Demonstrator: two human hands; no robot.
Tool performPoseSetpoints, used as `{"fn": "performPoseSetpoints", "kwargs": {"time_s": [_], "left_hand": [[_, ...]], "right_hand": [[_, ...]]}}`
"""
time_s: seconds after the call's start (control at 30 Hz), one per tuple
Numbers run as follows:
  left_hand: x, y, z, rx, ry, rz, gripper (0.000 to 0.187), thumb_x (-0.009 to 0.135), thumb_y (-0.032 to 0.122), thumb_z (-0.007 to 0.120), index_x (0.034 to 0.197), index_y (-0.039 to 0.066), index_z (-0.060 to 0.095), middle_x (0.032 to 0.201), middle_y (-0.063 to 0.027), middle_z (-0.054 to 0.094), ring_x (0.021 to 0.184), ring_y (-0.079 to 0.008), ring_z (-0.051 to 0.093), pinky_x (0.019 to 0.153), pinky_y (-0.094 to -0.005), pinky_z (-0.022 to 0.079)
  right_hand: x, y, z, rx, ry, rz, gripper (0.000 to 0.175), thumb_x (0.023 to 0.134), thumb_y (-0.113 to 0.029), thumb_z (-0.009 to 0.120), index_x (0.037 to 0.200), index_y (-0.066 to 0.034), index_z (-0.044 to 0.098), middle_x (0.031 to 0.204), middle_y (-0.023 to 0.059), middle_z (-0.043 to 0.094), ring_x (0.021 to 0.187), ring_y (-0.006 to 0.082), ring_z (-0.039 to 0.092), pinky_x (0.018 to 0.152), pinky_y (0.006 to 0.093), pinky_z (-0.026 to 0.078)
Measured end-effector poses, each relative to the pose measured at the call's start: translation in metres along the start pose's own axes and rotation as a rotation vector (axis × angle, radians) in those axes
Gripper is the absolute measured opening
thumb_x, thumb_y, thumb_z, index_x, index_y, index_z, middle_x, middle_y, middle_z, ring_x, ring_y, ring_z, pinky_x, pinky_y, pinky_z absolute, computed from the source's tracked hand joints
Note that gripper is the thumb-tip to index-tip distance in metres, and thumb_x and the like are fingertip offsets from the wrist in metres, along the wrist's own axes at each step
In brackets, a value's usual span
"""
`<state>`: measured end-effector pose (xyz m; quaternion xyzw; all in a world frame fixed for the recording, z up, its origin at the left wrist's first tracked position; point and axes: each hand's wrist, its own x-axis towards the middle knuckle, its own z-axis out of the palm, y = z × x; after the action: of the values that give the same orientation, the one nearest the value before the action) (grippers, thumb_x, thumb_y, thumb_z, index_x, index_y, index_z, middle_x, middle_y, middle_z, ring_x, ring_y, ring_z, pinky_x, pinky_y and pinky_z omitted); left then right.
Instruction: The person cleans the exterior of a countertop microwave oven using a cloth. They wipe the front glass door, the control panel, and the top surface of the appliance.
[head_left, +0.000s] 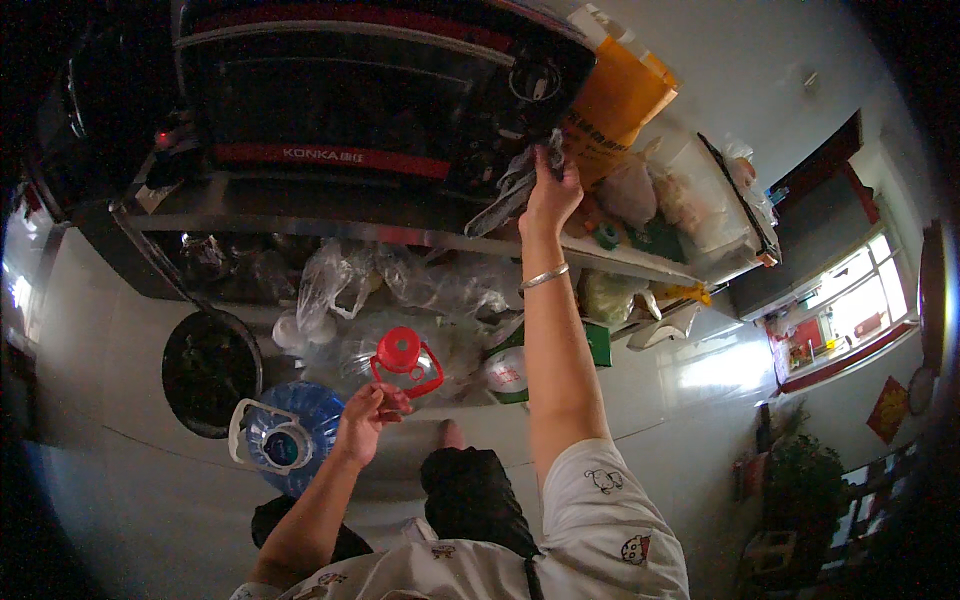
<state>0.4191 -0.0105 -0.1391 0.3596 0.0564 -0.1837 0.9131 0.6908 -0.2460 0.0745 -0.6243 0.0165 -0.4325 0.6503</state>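
Note:
A grey cloth (510, 187) hangs bunched in my right hand (553, 191), at the lower right corner of a black KONKA toaster oven (337, 97). My left hand (367, 420) is held low, its fingers partly curled, just below a red plastic cap with a carry handle (399, 350) that tops a clear container. Whether those fingers touch the handle or hold anything cannot be told. Left of this hand stands a blue water jug (296, 427) with a white handle.
The oven sits on a metal shelf (300, 226). Clear plastic bags (337, 281) fill the level below. An orange paper bag (619, 97) and bagged food (630, 187) stand at the right. A round black container (210, 371) is on the floor, left.

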Motion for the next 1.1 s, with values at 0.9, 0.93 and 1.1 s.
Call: {"fn": "performPoseSetpoints", "kwargs": {"time_s": [0.9,0.93,1.1], "left_hand": [[-0.002,-0.001,0.003,0.003,0.025,-0.020,0.034,0.089,0.042,0.066,0.099,0.010,0.062,0.097,-0.0098,0.071,0.092,-0.0216,0.068,0.079,-0.0339,0.049],[-0.002,-0.001,0.004,0.002,0.016,-0.020,0.034,0.089,0.042,0.066,0.099,0.010,0.062,0.097,-0.0097,0.071,0.092,-0.0215,0.067,0.079,-0.0339,0.049],[-0.002,-0.001,0.002,-0.003,0.030,-0.003,0.033,0.090,0.043,0.065,0.097,0.011,0.063,0.096,-0.0086,0.070,0.091,-0.0210,0.068,0.078,-0.0333,0.049]], "right_hand": [[0.077,-0.095,0.034,0.083,-0.136,-0.267,0.036,0.085,-0.016,0.077,0.115,0.0004,0.064,0.109,0.0048,0.066,0.096,0.0170,0.058,0.087,0.0314,0.046],[0.083,-0.103,0.036,0.085,-0.147,-0.289,0.036,0.086,-0.016,0.077,0.115,0.0002,0.064,0.109,0.0046,0.066,0.096,0.0168,0.059,0.087,0.0312,0.046],[0.081,-0.081,0.034,0.011,-0.119,-0.298,0.030,0.084,-0.015,0.077,0.107,0.0013,0.064,0.106,0.0071,0.068,0.090,0.0192,0.060,0.085,0.0329,0.046]]}}
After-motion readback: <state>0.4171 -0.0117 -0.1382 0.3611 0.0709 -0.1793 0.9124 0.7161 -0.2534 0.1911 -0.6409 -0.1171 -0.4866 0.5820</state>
